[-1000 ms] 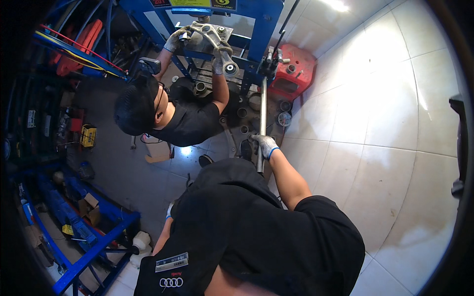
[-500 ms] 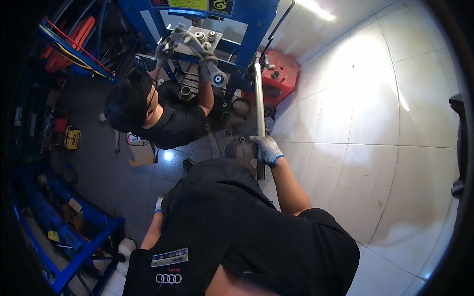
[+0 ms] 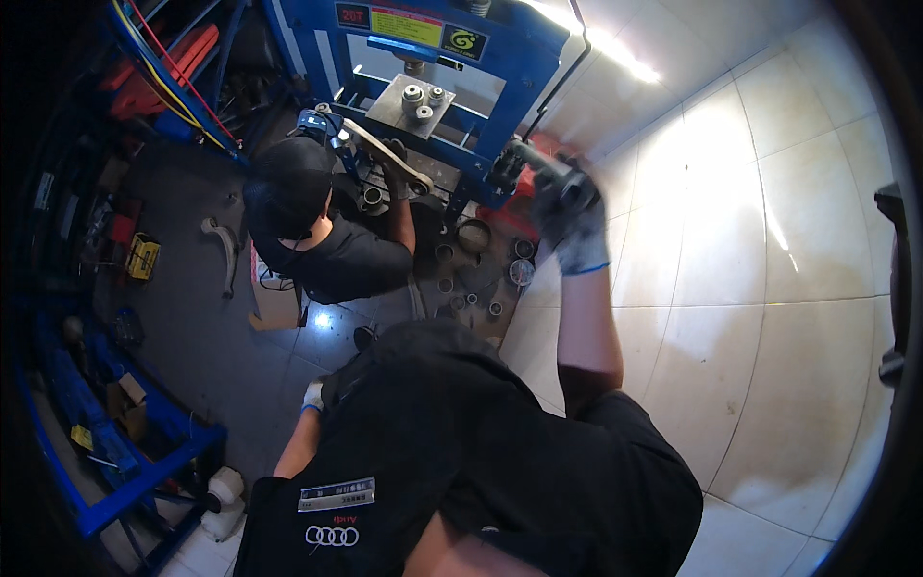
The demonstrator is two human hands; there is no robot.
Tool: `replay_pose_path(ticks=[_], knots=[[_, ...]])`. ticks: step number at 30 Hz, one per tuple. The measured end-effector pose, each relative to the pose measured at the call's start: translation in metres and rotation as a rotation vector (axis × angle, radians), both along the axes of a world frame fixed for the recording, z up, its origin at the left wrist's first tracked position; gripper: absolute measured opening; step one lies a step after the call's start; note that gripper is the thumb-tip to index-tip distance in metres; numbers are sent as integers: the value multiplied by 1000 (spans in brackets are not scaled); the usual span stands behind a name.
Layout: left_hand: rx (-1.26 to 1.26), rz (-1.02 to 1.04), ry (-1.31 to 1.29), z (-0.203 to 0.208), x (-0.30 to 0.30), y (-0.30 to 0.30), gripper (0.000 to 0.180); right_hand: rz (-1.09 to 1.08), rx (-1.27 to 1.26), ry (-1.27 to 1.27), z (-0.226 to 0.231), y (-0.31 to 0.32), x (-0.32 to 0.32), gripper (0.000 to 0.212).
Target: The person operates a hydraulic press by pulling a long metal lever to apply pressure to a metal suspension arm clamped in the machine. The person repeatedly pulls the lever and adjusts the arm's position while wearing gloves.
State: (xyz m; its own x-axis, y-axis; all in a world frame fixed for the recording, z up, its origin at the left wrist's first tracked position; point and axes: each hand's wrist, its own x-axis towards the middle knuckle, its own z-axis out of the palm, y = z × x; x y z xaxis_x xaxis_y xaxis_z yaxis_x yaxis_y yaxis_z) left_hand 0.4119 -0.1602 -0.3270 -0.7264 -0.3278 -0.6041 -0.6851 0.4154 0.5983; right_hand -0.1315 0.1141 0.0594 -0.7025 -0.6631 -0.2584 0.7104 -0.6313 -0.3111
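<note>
My right hand (image 3: pixel 580 231), in a grey glove with a blue cuff, is closed around the dark grip of a long lever bar (image 3: pixel 546 165). The bar is raised and seen nearly end-on, beside the right post of a blue shop press (image 3: pixel 524 72). Low at my left side is my left hand (image 3: pixel 313 395), in a pale glove with a blue cuff; my dark clothing hides its fingers. Several metal bushings (image 3: pixel 412 94) stand on the press's metal plate (image 3: pixel 385 108). Close by, a co-worker's gloved hand (image 3: pixel 395 162) holds a suspension control arm (image 3: pixel 380 144).
The co-worker (image 3: pixel 322 226) crouches ahead at the left. Metal rings (image 3: pixel 473 234) lie on the floor near the press, with a red unit (image 3: pixel 514 210) behind my right hand. Another control arm (image 3: pixel 227 255), a cardboard box (image 3: pixel 277 303) and a blue frame (image 3: pixel 154 481) are at the left.
My right hand has lifted the bar's grip up and forward, so it now shows end-on. The co-worker has lowered the control arm from over the plate to beside the press.
</note>
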Motion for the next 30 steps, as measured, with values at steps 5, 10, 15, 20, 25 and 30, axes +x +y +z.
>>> replay_pose_path(ticks=[5, 10, 15, 20, 25, 30], knots=[[-44, 40, 96, -47, 17, 5, 51, -98, 128, 193, 60, -29, -42, 40], [-43, 225, -123, -82, 40, 13, 46, -106, 133, 221, 49, -26, -48, 34], [49, 246, -59, -57, 39, 17, 43, -174, 187, 108, 20, -8, -11, 29], [20, 290, -132, -49, 45, 28, 42, 17, 83, 155, -3, -7, 23, 36], [19, 310, -164, -63, 61, 36, 41, -115, 346, 88, -16, -11, 47, 39], [33, 329, -168, -52, 69, 46, 40, -156, 500, -38, -49, 9, 47, 35]])
